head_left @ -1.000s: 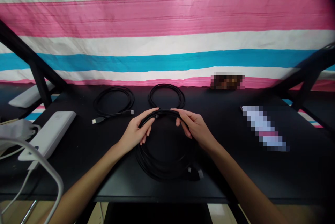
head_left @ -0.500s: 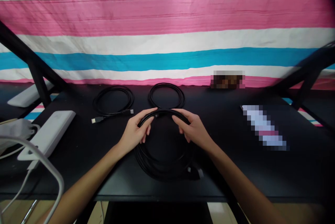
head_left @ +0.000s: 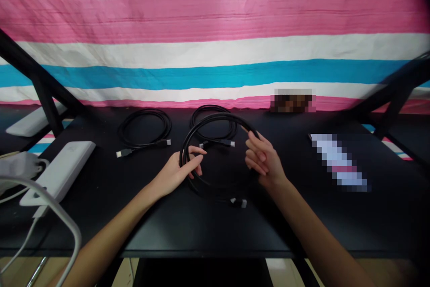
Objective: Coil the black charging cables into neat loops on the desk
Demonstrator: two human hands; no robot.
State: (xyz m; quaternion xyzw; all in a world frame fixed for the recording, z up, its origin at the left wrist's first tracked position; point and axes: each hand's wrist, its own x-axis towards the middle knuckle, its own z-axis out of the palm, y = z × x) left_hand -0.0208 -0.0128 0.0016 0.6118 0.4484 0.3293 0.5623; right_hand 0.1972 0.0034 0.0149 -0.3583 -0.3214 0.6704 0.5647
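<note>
The right hand point(head_left: 267, 159) grips one looped black cable point(head_left: 220, 117); the left hand point(head_left: 176, 168) curls loosely around it. Two more cables point(head_left: 143, 145) lie on the desk point(head_left: 201, 233).

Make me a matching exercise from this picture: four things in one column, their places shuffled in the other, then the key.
Things
1. White oblong block with rounded corners
2. Pink, blue and white striped sheet
3. Frontmost round coil of black cable
4. Leftmost round coil of black cable

Places
A. Upright behind the black flat-topped table
B. Flat on the table, towards its back edge
C. At the table's left side, a small white plug at its near end
D. Between the bare left hand and the bare right hand

Pairs
1-C, 2-A, 3-D, 4-B
</note>
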